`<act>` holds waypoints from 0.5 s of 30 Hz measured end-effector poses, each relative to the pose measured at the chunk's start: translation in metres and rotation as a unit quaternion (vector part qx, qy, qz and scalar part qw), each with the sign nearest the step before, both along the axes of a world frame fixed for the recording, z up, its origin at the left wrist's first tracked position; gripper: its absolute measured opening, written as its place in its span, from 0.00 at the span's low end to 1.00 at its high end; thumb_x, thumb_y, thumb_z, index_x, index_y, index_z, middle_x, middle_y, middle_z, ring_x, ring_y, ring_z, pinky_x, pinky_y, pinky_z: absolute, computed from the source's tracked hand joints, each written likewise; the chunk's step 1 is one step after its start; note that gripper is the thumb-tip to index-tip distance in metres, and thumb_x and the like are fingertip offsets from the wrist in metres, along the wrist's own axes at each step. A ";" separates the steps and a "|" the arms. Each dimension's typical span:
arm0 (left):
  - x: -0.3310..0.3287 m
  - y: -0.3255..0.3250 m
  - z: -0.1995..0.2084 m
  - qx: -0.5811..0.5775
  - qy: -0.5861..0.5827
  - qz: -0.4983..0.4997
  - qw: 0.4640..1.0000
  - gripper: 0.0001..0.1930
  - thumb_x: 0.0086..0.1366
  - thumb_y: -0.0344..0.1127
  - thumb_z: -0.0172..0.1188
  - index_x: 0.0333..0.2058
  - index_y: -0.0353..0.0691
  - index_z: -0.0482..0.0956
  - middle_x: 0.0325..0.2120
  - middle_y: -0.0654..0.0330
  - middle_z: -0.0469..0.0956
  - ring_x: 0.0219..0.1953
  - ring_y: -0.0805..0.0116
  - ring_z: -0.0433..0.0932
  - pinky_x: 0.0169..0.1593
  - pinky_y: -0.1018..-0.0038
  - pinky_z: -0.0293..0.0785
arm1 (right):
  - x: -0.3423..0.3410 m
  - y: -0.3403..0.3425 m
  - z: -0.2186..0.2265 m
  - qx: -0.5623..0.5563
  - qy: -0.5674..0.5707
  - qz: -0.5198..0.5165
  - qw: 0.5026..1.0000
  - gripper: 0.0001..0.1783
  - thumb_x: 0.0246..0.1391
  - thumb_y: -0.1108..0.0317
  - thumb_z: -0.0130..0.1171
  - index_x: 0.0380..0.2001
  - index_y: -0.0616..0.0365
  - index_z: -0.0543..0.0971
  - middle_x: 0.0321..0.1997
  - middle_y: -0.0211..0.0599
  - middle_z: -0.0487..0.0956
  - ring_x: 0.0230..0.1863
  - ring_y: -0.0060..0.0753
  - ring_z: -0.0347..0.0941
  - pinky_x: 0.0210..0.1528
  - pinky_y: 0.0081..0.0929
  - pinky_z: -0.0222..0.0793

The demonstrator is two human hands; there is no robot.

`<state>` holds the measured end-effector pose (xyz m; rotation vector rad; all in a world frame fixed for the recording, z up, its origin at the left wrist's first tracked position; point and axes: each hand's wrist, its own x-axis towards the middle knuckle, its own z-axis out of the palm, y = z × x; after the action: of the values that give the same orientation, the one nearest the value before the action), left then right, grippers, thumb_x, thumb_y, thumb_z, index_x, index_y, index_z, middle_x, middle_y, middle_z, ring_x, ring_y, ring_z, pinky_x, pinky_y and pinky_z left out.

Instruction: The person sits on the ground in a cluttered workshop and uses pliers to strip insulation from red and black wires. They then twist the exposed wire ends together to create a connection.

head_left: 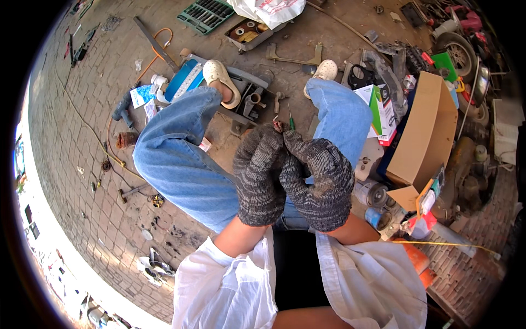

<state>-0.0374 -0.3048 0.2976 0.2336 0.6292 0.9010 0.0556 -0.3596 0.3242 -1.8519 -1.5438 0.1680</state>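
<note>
Both my hands wear dark grey knit gloves and meet in front of my knees. My left hand [259,175] and my right hand [320,183] pinch together around a small reddish part [278,126] at the fingertips; its shape is too hidden to tell. A thin green-handled tool [291,122] sticks up just beside the fingertips. My legs in blue jeans [175,159] stretch out ahead, with cream clogs [220,77] on my feet.
On the paved ground lie metal parts, a blue tool [183,79], an orange cable [156,52] and a green socket tray [205,13]. An open cardboard box [424,134], a green-and-white carton [378,107] and cans stand to my right. Machinery and a wheel [455,49] sit further right.
</note>
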 end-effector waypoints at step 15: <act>0.001 -0.002 0.004 0.017 -0.011 -0.007 1.000 0.12 0.64 0.34 0.58 0.44 0.37 0.76 0.37 0.58 0.79 0.39 0.68 0.79 0.43 0.73 0.77 | 0.004 0.004 0.006 0.014 0.012 0.003 1.000 0.23 0.41 0.75 0.64 0.46 0.60 0.79 0.31 0.38 0.78 0.26 0.34 0.72 0.30 0.29 0.70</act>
<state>-0.0364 -0.3072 0.3013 0.2576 0.5907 0.9003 0.0597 -0.3554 0.3301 -1.8171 -1.5286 0.1702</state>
